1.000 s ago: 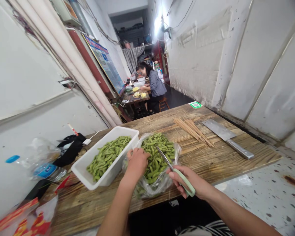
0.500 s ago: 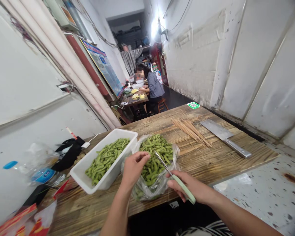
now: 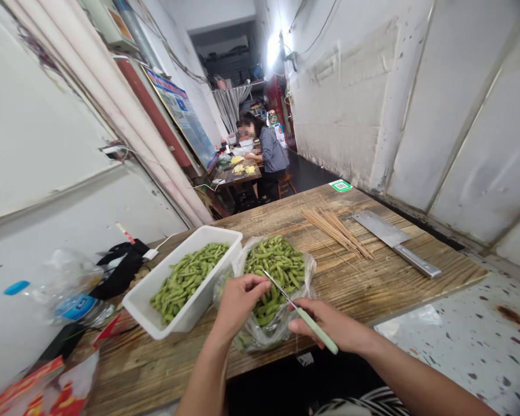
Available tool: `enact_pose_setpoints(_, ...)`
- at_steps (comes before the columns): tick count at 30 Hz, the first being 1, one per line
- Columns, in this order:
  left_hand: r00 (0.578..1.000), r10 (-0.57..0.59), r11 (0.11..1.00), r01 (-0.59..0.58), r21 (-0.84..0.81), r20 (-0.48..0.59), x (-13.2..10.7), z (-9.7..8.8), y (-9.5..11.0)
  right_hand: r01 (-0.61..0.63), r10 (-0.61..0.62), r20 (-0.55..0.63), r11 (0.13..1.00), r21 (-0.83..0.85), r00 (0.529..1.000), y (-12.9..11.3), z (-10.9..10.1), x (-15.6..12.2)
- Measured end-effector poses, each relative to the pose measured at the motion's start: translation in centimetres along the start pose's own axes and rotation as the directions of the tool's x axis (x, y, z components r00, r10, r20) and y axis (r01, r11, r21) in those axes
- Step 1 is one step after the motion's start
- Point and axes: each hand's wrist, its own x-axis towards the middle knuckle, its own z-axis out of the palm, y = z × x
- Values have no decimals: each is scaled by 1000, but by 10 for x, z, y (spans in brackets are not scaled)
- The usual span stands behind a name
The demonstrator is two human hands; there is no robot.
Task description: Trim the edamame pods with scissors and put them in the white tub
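Note:
My right hand [image 3: 327, 320] grips a pair of scissors [image 3: 314, 326] with light green handles, its metal blades pointing up and left over the pods. Above the near-left part of an open plastic bag [image 3: 275, 341] of green soybean pods [image 3: 281, 260], my left hand [image 3: 242, 297] pinches thumb and fingers together near the scissor tips. Whatever lies in that pinch is too small or hidden to make out. To the left of the bag stands a white plastic tub [image 3: 156, 332], partly filled with more soybean pods [image 3: 186, 283].
Thin wooden skewers [image 3: 335, 231] and a cleaver [image 3: 385, 231] lie on the wooden table [image 3: 398, 289] to the right. A water bottle [image 3: 78, 309] and red packaging [image 3: 39, 390] are at the left. A person [image 3: 272, 147] sits at a farther table.
The scissors have shifted slightly left and down, bringing their tips closer to my left hand. My left hand has lowered a little and turned slightly.

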Motion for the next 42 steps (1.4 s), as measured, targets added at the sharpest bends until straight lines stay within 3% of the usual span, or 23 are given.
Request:
enact_pose_setpoints(5,997,-40,999,39,6,60,0,0,-2,-57,59,-27,996,64,998,7,5,2)
enact_pose_setpoints(9,992,-31,992,15,123,121,-1,-1,-9,-125,129,-26,984,129,991,15,6,7)
enact_pose_setpoints(11,997,6,986,-19,163,78,-1,-2,-11,-114,121,-29,976,183,992,18,4,9)
enact_pose_setpoints(13,998,47,989,-40,144,-42,-1,-4,-12,-83,93,-30,968,236,995,18,3,9)
enact_pose_setpoints(16,976,-28,995,7,-97,-215,-1,-4,-9,-54,61,-14,955,291,998,14,3,5)
enact_pose_setpoints(20,969,-211,823,106,-557,-128,-4,3,-2,-43,37,26,958,285,999,10,6,0)
enact_pose_setpoints(24,955,-283,700,143,-699,-88,-8,12,0,-59,51,41,970,235,998,10,8,0)
enact_pose_setpoints(29,956,-290,687,173,-706,-47,-14,19,-1,-42,36,38,983,180,999,8,8,3)
enact_pose_setpoints(42,951,-288,778,166,-606,-109,-26,33,2,-68,66,16,975,211,998,3,12,6)
